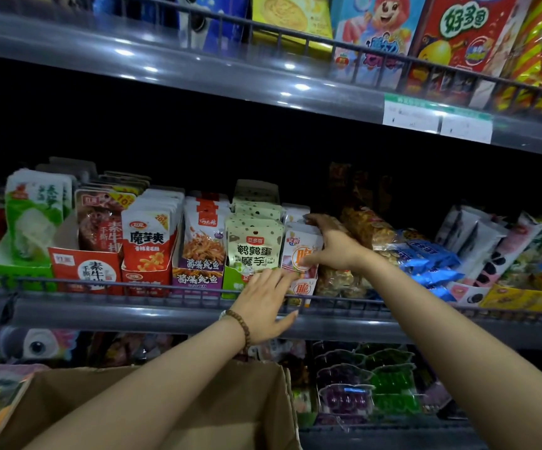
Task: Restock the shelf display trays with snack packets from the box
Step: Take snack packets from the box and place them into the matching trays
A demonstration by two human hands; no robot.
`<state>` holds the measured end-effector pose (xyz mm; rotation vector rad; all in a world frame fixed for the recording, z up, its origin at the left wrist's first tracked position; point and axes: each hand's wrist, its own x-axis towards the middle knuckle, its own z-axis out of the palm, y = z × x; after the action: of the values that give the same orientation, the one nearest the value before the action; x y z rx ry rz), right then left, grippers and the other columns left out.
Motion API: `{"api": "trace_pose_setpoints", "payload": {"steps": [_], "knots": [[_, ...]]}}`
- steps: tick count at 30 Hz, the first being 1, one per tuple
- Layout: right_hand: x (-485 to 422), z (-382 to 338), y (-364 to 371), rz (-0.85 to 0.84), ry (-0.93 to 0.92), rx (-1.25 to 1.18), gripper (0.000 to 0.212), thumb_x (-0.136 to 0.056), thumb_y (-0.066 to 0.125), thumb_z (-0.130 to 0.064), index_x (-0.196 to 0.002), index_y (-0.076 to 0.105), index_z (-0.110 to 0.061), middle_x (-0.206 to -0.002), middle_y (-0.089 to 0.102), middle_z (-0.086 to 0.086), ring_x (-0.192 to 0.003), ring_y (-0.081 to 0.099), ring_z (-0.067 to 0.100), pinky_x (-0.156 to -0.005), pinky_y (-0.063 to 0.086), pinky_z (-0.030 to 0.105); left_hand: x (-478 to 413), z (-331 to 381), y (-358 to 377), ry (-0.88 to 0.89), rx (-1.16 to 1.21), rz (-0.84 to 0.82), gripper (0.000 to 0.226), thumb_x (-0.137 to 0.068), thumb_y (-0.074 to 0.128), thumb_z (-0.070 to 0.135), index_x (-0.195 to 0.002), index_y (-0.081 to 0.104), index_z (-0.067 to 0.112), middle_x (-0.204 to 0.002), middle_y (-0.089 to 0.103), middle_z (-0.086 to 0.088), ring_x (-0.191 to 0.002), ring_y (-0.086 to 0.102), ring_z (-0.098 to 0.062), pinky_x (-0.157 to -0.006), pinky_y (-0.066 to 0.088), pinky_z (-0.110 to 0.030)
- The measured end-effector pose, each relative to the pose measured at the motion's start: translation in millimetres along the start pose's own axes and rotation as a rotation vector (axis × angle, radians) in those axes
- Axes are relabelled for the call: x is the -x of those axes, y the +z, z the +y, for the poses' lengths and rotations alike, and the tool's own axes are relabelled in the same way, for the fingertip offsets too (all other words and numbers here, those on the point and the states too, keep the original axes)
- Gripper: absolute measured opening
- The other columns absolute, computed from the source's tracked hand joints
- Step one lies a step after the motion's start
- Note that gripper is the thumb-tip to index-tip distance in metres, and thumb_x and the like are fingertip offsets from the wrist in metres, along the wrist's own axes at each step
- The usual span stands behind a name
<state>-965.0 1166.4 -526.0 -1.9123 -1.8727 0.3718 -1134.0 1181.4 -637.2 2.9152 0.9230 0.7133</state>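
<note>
Head view. The right hand point(334, 246) reached in from the right and clasped the white-and-orange foil snack packets point(299, 254), with its fingers curled over their top edge and its thumb on the front face. These packets stood upright in the narrow white-and-orange cardboard display tray point(304, 290), on the middle grey metal shelf behind the dark wire front rail point(100, 283). Their long axis ran vertically, and the row ran front to back.

The left hand point(264, 303) lay below and to the left of that grip (a brown bead bracelet point(244, 328) marked its wrist). Its fingers were straight and held nothing, and their tips touched the tray's front near the lower edge of the foremost packet. Just beside on the left stood the pale green speckled packets point(253, 245).

The open brown cardboard box point(240, 414) sat well below the shelf, under the left forearm; its contents were hidden.

Judged from this, the right hand was the nearer and controlling one. Seating the packets would call for a push downward and rearward along the tray, with the left hand steadying the front.
</note>
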Motion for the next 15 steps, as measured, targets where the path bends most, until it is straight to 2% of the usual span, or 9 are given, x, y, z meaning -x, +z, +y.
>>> {"api": "trace_pose_setpoints", "payload": {"steps": [2,4,6,10,12,15], "knots": [[0,-3,3,-0.001,0.080,-0.056,0.085,-0.074,0.077,-0.011,-0.142,0.026,-0.007,-0.138,0.041,0.010,-0.125,0.043,0.026,-0.100,0.037,0.027,0,0,0,0.002,0.000,-0.008,0.065,-0.091,0.040,0.052,-0.144,0.021,0.021,-0.137,0.034,0.002,-0.124,0.030,-0.014,-0.109,0.024,-0.031],[-3,-6,4,-0.018,0.161,-0.127,0.082,-0.076,0.075,-0.008,-0.141,0.027,-0.001,-0.127,0.049,0.007,-0.116,0.050,0.025,-0.096,0.043,0.029,1,-1,0,0.007,0.005,-0.014,0.066,-0.090,0.041,0.052,-0.145,0.020,0.021,-0.139,0.033,0.001,-0.126,0.030,-0.015,-0.110,0.023,-0.031],[-5,-11,4,-0.041,0.192,-0.151,0.075,-0.076,0.074,-0.006,-0.139,0.033,-0.002,-0.121,0.051,0.005,-0.114,0.051,0.024,-0.094,0.043,0.028,1,-2,-2,0.017,0.006,-0.013,0.066,-0.091,0.042,0.051,-0.145,0.020,0.021,-0.139,0.034,0.002,-0.126,0.030,-0.015,-0.110,0.024,-0.031],[-6,-3,5,0.043,0.176,-0.336,0.097,-0.070,0.078,0.000,-0.148,0.021,-0.011,-0.144,0.037,0.010,-0.127,0.042,0.023,-0.097,0.041,0.028,1,-2,-5,0.019,0.015,-0.005,0.065,-0.090,0.043,0.049,-0.145,0.023,0.020,-0.139,0.035,0.002,-0.126,0.031,-0.015,-0.109,0.023,-0.031],[-4,1,7,0.038,0.227,-0.302,0.091,-0.070,0.079,-0.005,-0.144,0.026,-0.005,-0.143,0.039,0.011,-0.128,0.041,0.025,-0.101,0.038,0.030,1,0,-3,0.015,0.002,-0.014,0.065,-0.090,0.043,0.050,-0.145,0.022,0.020,-0.139,0.034,0.001,-0.127,0.030,-0.016,-0.110,0.022,-0.031],[-10,0,9,-0.021,0.302,-0.260,0.080,-0.069,0.080,-0.010,-0.135,0.038,0.003,-0.136,0.047,0.016,-0.122,0.048,0.029,-0.105,0.040,0.039,1,0,-1,0.005,-0.009,-0.009,0.066,-0.090,0.042,0.051,-0.144,0.022,0.021,-0.136,0.035,0.001,-0.125,0.032,-0.016,-0.109,0.024,-0.032]]}}
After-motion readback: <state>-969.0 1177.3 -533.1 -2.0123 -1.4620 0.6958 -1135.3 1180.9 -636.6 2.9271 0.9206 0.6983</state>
